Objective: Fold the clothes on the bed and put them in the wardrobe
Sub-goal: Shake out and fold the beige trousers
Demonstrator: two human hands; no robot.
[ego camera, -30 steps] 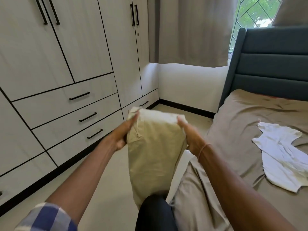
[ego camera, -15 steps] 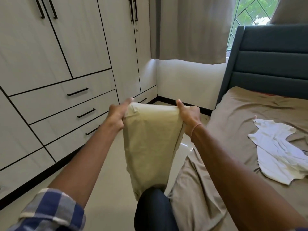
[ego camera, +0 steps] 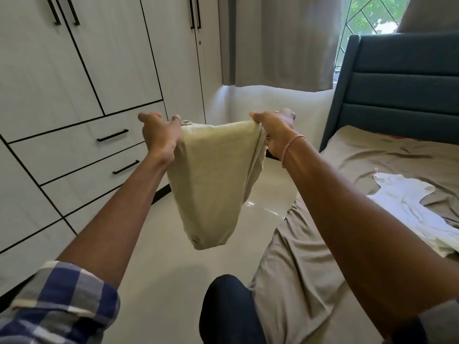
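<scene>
A pale yellow-green garment (ego camera: 213, 180) hangs folded in the air in front of me, over the floor between bed and wardrobe. My left hand (ego camera: 161, 137) grips its top left corner and my right hand (ego camera: 275, 132) grips its top right corner, both arms stretched out. A white garment (ego camera: 409, 209) lies spread and unfolded on the bed (ego camera: 372, 155) at the right. The wardrobe (ego camera: 99, 70) stands at the left with all its doors and drawers closed.
The bed has a beige sheet and a dark teal headboard (ego camera: 402, 78). Grey curtains (ego camera: 285, 40) hang over a window at the back. A strip of glossy cream floor (ego camera: 161, 269) runs between bed and wardrobe. My knee in dark trousers (ego camera: 228, 309) shows at the bottom.
Both hands have lifted the yellow-green garment higher and pulled its top edge wider apart; its lower end now hangs free above my knee instead of reaching it.
</scene>
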